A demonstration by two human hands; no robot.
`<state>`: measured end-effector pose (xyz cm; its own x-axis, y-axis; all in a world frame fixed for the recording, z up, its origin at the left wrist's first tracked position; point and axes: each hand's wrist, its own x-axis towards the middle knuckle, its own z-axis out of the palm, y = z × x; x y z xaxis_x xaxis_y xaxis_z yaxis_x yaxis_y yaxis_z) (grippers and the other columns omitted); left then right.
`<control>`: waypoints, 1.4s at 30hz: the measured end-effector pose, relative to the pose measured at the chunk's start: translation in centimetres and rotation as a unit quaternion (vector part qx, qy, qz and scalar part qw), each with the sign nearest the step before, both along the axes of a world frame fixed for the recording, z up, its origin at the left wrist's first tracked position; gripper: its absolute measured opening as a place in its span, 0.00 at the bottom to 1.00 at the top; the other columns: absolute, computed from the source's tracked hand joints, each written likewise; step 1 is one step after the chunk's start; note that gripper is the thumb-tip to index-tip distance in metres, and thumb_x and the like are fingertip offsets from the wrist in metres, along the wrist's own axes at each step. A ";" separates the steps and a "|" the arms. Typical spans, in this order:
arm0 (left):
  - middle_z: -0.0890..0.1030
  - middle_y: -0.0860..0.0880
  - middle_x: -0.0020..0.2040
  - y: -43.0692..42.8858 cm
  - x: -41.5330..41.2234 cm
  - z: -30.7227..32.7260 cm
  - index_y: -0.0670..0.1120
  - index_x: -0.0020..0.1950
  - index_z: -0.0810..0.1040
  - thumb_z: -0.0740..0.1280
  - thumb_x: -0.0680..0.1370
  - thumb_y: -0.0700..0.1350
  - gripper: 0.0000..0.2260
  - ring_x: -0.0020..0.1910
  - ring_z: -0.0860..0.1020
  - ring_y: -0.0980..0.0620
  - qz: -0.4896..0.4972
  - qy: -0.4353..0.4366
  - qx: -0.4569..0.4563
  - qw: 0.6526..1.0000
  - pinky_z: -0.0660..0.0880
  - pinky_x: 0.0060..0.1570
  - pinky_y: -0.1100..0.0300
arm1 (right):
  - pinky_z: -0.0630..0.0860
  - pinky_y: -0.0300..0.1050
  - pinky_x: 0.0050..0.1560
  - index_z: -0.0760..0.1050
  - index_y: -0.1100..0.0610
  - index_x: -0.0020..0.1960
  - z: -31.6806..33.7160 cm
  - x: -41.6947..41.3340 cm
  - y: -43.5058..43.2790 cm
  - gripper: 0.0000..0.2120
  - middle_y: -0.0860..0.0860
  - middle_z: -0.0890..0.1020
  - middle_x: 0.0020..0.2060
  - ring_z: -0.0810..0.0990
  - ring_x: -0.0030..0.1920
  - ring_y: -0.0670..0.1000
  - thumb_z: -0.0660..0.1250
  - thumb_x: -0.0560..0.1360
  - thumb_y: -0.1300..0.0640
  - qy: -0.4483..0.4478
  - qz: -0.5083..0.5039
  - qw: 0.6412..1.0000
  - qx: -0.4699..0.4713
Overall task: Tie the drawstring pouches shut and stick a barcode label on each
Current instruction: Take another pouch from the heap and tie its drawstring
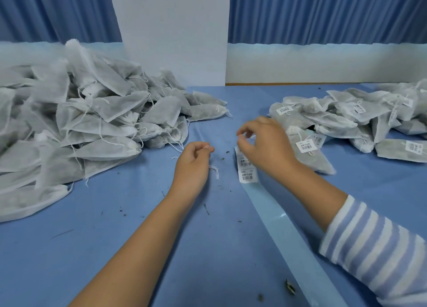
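Apparently we are after a fresh label. Our right grip (261, 142) hovers over the label strip (247, 168), fingers curled and blurred, so we cannot tell whether it holds one. Our left grip (194, 158) is curled too, with a loose thread (214, 170) just beside it, perhaps held. Unlabelled pouches (92, 112) heap at left on the tabletop (138, 237), labelled pouches (346, 121) at right. We should peel from a corner, slowly.

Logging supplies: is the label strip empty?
Not empty: two barcode labels show at the far end of the label strip; the near stretch is bare.
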<state>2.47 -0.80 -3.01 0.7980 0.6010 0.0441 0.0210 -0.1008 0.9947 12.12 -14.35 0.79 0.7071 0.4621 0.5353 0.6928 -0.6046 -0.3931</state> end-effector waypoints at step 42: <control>0.85 0.56 0.38 1.8 -2.5 2.4 0.54 0.40 0.84 0.67 0.78 0.45 0.09 0.40 0.80 0.62 -0.227 -0.040 0.222 0.947 0.71 0.49 0.69 | 0.62 0.30 0.28 0.82 0.61 0.47 1.6 -1.5 -1.5 0.07 0.51 0.67 0.25 0.63 0.25 0.42 0.67 0.78 0.58 0.240 0.158 0.950 0.120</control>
<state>0.01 0.96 -0.65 0.9533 0.1041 0.2836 -0.1990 -0.4899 0.8487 10.64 -15.86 2.38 0.7428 0.5973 0.3024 0.5304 -0.2494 -0.8103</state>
